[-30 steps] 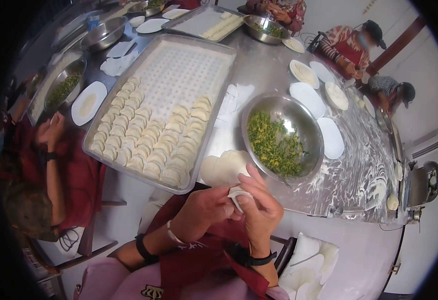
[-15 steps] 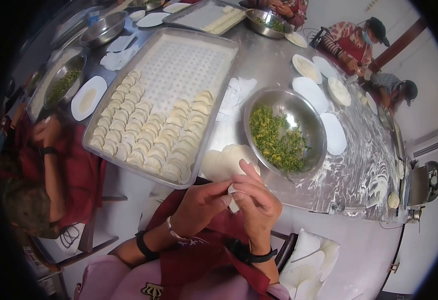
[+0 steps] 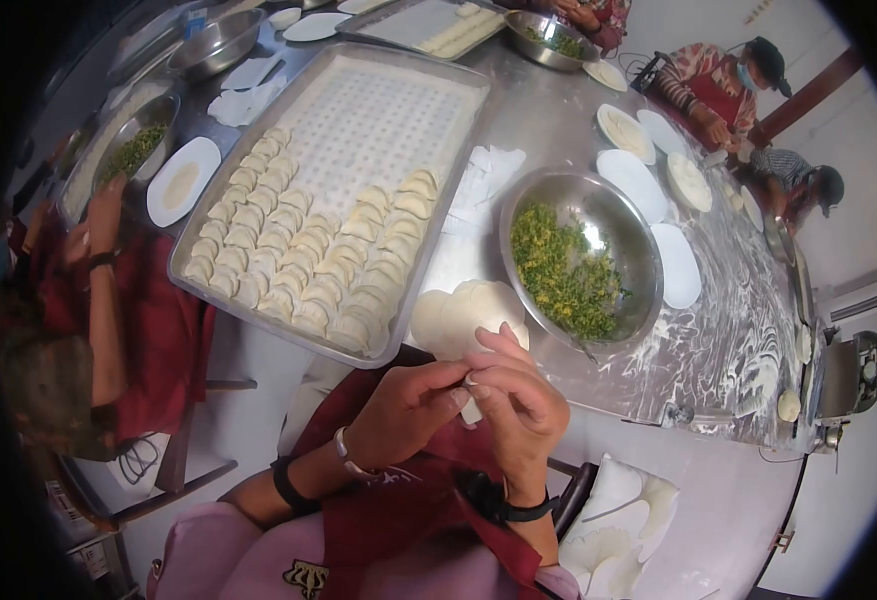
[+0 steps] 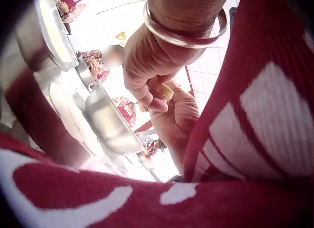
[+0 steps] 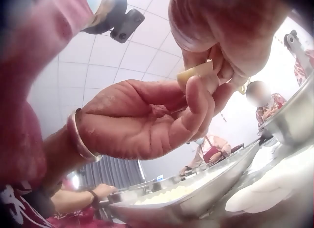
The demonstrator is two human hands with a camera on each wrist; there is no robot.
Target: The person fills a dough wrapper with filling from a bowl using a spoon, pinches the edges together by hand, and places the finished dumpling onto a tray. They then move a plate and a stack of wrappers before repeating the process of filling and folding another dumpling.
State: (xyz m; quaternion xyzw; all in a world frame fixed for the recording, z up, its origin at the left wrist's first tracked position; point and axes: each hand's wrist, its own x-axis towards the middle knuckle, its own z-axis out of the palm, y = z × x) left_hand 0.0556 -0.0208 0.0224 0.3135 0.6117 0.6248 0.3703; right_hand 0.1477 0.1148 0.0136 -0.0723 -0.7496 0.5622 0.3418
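Observation:
A pale folded dumpling [image 3: 471, 410] is held between my two hands in front of the apron, mostly covered by the fingers. My left hand [image 3: 397, 412], with a silver bangle on its wrist, pinches the near side of its edge. The right hand [image 3: 521, 408] grips it from the other side, thumb and forefinger at the edge and the other fingers raised. In the right wrist view a smooth side of the dumpling [image 5: 195, 74] shows between the fingertips. Just beyond the hands lie overlapping round wrappers [image 3: 459, 312] on the table.
A steel bowl of chopped green and yellow filling [image 3: 569, 265] stands beyond my right hand. A metal tray [image 3: 479, 100] with rows of dumplings lies ahead to the left. White plates [image 3: 677, 265] and spread flour are on the right. Another person [image 3: 109, 320] sits at my left.
My hands stay together on the dumpling while the fingers close over more of it. The person at the left reaches a hand to their filling bowl. The head view has shifted slightly.

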